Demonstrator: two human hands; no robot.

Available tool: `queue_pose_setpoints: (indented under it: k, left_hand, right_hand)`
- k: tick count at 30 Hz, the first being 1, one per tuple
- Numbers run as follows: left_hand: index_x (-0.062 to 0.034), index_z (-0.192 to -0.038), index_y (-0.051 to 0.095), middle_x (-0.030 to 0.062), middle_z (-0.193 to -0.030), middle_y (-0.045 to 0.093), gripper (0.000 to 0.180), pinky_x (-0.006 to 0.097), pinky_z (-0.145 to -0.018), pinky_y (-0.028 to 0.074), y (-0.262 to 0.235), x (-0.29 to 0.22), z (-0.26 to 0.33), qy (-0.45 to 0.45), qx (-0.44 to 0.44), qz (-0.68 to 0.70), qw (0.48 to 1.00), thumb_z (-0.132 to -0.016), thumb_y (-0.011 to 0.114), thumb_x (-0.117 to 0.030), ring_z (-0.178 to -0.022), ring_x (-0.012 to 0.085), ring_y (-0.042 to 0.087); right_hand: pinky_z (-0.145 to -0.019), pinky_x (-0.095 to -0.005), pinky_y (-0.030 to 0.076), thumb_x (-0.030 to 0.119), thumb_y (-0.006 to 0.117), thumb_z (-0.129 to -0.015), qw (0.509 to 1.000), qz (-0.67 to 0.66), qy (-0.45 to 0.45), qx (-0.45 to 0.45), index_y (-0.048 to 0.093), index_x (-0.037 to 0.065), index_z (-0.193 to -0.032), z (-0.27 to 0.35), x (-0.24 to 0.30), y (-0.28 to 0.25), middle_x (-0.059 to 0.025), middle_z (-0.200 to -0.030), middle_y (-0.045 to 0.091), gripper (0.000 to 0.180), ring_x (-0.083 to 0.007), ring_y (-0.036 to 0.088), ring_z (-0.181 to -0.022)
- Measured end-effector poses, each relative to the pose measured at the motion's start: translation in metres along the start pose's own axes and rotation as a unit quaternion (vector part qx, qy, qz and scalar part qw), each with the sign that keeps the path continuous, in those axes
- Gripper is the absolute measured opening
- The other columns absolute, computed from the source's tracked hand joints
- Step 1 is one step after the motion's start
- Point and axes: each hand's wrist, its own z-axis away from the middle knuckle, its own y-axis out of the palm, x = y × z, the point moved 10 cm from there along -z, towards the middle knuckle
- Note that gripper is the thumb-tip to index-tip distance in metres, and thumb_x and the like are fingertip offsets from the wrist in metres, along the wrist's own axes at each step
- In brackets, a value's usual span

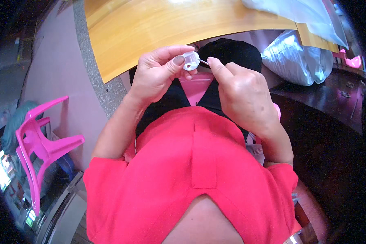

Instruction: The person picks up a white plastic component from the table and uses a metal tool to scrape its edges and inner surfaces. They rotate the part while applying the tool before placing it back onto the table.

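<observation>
Between the thumb and fingers of my left hand [160, 71] is a small round white plastic piece [192, 59] with a little slot in its face. My right hand [244, 91] is closed around a thin metal tool [204, 62], its handle hidden inside my fist. The tool's tip reaches the right edge of the white piece; whether it touches or goes in, I cannot make out. Both hands are raised over my lap, just short of the table edge.
A yellow wooden table [150, 30] lies ahead. Clear plastic bags sit on its right end, and a bulging silvery bag [286, 57] stands beside it. A pink plastic chair [49, 146] is at the left. Dark furniture [321, 105] stands at the right.
</observation>
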Motion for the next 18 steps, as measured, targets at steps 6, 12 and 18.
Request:
queue_pose_setpoints:
  k: [6,12,18]
  left_hand:
    - [0.0046,-0.117,0.057,0.0137,-0.094,0.065,0.031,0.028,-0.065,0.054,0.004,-0.004,0.002,-0.020,0.008,0.021,1.000,-0.095,0.052,-0.016,-0.080,0.0194,0.065]
    - [0.0054,-0.115,0.058,0.0139,-0.090,0.065,0.029,0.027,-0.060,0.054,0.004,0.000,0.003,-0.039,0.003,0.014,0.999,-0.095,0.052,-0.015,-0.074,0.0186,0.065]
    - [0.0055,-0.114,0.058,0.0147,-0.089,0.065,0.028,0.026,-0.058,0.054,0.004,0.002,0.003,-0.056,0.002,0.015,0.998,-0.095,0.052,-0.013,-0.072,0.0176,0.065]
  right_hand:
    - [-0.053,-0.0363,0.047,0.002,0.058,-0.074,0.999,0.028,-0.020,-0.022,0.059,-0.001,-0.111,0.004,0.011,0.000,-0.0096,-0.068,0.053,0.037,-0.0255,0.058,-0.062]
    - [-0.051,-0.0336,0.046,0.005,0.058,-0.073,0.995,0.080,-0.041,-0.035,0.060,-0.001,-0.110,0.002,0.021,0.000,-0.0071,-0.070,0.052,0.038,-0.0213,0.056,-0.062]
    - [-0.051,-0.0309,0.045,0.008,0.059,-0.072,0.989,0.127,-0.067,-0.038,0.061,-0.003,-0.108,0.002,0.027,0.005,-0.0056,-0.072,0.051,0.037,-0.0187,0.054,-0.064]
